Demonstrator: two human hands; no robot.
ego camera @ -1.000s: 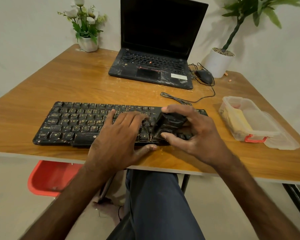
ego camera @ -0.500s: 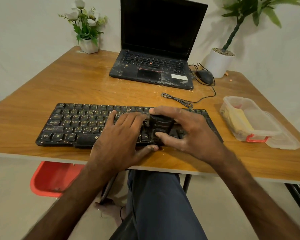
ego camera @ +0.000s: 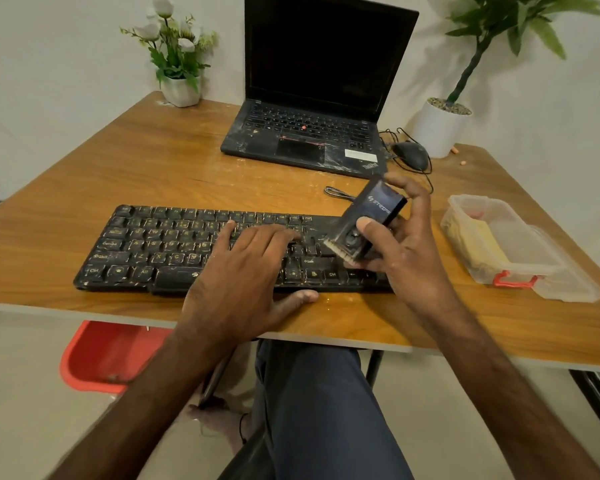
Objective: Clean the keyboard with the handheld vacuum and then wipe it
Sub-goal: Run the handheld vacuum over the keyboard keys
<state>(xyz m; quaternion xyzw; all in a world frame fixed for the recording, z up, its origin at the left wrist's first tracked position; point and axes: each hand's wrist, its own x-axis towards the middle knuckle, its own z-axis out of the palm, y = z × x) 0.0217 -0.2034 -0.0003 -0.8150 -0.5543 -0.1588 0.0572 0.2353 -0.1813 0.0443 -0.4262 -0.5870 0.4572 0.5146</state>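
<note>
A dusty black keyboard (ego camera: 160, 244) lies along the near edge of the wooden table (ego camera: 174, 168). My left hand (ego camera: 243, 275) rests flat on its middle keys, fingers straight, thumb on the table in front. My right hand (ego camera: 406, 244) grips a small black handheld vacuum (ego camera: 371, 216), lifted and tilted above the keyboard's right end. Its brush end points down and left toward the keys, and my thumb lies on its side.
A clear plastic box (ego camera: 499, 244) with a red latch and a yellow cloth sits at the right. Behind are a dusty open laptop (ego camera: 312, 133), a black mouse (ego camera: 411, 155) with its cable, a white flower pot (ego camera: 181, 91) and a white plant pot (ego camera: 437, 129).
My right hand has lifted the vacuum off the keys and tilted it up toward the right. My left hand stays resting on the keyboard.
</note>
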